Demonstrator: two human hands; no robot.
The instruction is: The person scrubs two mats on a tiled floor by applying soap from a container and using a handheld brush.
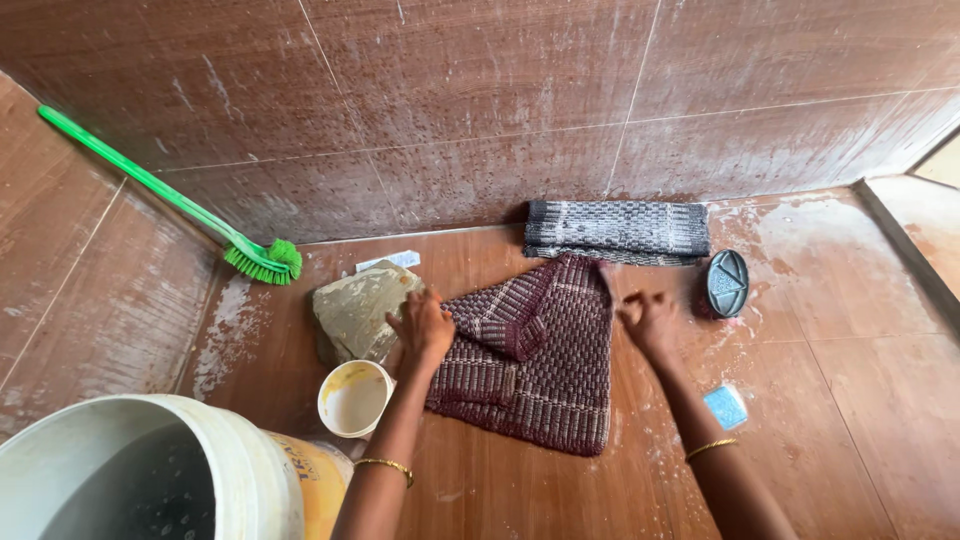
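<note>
A wet brown tiled floor (830,400) meets a brown tiled wall (480,110) here, streaked with soapy white patches. The left hand (423,328) presses down on the left edge of a maroon woven mat (545,370), fingers spread and flat on the cloth rather than closed around anything. The right hand (648,322) sits just off the mat's right edge, blurred, fingers loosely curled; I cannot tell whether it pinches the mat's corner or only brushes it. The mat lies between the two hands, its upper left corner folded over onto itself just beside the left hand's fingers, the rest running back toward the person. Just to the outside of the left hand lies a rough stone (362,310), and nearer the left wrist stands a small cream cup (354,398), with a big white bucket (150,470) behind that. Beyond both hands, against the wall, lies a folded grey mat (617,230). Past the right hand, near it, sits a dark round soap dish (726,283); beside the right forearm lies a small blue packet (725,406). Well away from the left hand, a green brush (262,260) leans on the wall.
</note>
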